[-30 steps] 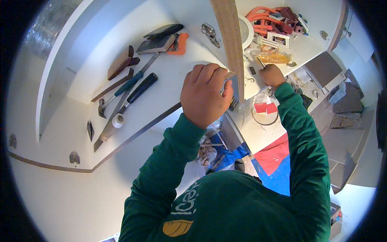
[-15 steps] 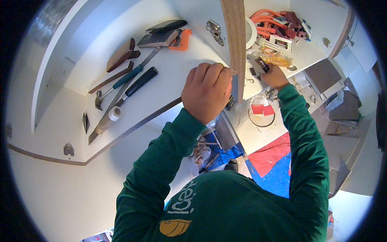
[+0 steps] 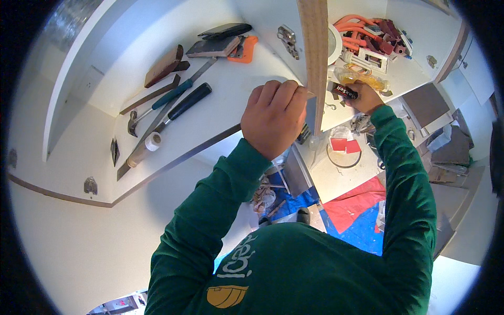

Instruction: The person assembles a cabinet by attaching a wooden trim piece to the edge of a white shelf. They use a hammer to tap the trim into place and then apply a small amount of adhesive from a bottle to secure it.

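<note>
My right hand (image 3: 366, 97) is closed on a small black container with pale lettering (image 3: 344, 90), over the right-hand shelf. That container lies on its side in my fingers, beside a clear bag with yellowish contents (image 3: 375, 80). My left hand (image 3: 274, 119) is closed near the front edge of the left shelf (image 3: 226, 68), next to the upright divider (image 3: 316, 58). A thin, pale edge shows by its fingertips; what it grips is mostly hidden under the hand.
On the left shelf lie a hammer (image 3: 157, 105), a black-handled tool (image 3: 184, 107), a roll of tape (image 3: 153, 140) and sanding blocks (image 3: 215, 47). Orange tubing (image 3: 357, 26) fills the right cabinet's back. Below are red cards (image 3: 345, 145) and a red cloth (image 3: 352, 205).
The right hand has turned the black container, so more of its lettered side shows. My left hand keeps its closed grip in nearly the same place. The whole view has shifted slightly.
</note>
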A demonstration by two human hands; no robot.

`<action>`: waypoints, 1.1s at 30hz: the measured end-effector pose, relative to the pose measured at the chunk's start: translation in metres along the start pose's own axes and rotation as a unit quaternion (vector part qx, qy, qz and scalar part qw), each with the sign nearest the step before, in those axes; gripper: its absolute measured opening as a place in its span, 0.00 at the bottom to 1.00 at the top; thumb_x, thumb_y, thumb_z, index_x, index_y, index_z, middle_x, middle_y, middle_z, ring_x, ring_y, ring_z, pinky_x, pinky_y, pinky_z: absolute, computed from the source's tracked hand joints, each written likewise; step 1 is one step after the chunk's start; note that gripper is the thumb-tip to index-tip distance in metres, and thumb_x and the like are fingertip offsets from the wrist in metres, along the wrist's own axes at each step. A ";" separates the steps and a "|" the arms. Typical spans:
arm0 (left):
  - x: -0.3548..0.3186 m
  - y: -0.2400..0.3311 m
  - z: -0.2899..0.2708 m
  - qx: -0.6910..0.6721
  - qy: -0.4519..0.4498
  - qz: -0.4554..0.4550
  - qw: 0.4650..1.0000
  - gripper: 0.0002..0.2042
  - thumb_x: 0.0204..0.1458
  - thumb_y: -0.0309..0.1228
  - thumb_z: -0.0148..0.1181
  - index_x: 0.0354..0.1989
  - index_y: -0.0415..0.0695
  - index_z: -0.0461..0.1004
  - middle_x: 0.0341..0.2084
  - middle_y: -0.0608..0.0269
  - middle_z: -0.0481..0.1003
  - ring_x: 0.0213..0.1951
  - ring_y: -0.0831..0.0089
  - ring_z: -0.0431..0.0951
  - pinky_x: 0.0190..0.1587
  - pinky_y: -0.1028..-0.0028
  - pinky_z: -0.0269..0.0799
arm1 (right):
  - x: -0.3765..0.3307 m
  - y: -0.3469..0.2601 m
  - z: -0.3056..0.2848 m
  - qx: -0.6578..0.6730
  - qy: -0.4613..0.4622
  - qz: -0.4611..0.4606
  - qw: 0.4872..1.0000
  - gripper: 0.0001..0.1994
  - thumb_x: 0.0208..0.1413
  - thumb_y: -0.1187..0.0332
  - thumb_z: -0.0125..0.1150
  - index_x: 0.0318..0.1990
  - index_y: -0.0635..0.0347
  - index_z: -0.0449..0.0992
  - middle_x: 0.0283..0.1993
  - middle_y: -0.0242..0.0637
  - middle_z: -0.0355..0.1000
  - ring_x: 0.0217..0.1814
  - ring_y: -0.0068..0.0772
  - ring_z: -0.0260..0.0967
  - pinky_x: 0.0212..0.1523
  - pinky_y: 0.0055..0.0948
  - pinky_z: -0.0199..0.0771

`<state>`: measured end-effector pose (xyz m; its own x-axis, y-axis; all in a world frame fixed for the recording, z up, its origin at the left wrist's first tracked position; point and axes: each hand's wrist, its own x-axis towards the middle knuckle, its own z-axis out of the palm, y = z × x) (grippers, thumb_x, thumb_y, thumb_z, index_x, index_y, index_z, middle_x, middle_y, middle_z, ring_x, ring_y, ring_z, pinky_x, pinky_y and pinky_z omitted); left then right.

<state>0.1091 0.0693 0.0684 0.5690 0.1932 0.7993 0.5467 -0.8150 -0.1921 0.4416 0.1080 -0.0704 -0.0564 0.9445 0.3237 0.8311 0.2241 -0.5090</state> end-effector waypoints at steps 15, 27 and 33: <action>-0.003 -0.002 0.003 0.001 0.028 0.041 0.999 0.12 0.39 0.27 0.70 0.35 0.48 0.79 0.35 0.69 0.74 0.35 0.66 0.75 0.38 0.68 0.71 | -0.037 -0.093 -0.001 0.193 0.233 0.108 0.947 0.10 0.59 0.68 0.62 0.42 0.66 0.78 0.39 0.42 0.76 0.39 0.33 0.73 0.42 0.28 0.73; 0.001 -0.004 -0.003 -0.071 0.004 0.001 0.997 0.15 0.32 0.25 0.60 0.34 0.45 0.75 0.34 0.62 0.71 0.38 0.62 0.73 0.38 0.64 0.69 | -0.033 -0.191 -0.024 0.097 0.295 -0.142 0.940 0.14 0.47 0.62 0.73 0.23 0.61 0.74 0.23 0.40 0.69 0.25 0.45 0.67 0.27 0.38 0.68; 0.003 -0.001 -0.006 -0.103 0.014 -0.020 0.994 0.15 0.34 0.19 0.55 0.34 0.43 0.76 0.33 0.60 0.73 0.35 0.58 0.73 0.38 0.63 0.72 | -0.016 -0.191 -0.053 -0.033 0.235 -0.204 0.950 0.21 0.42 0.53 0.75 0.20 0.60 0.72 0.20 0.39 0.67 0.24 0.45 0.68 0.24 0.39 0.67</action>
<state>0.1067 0.0677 0.0747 0.5296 0.2150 0.8205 0.4304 -0.9017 -0.0416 0.3127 0.0377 0.0640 -0.1405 0.5666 0.8119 0.8267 0.5185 -0.2187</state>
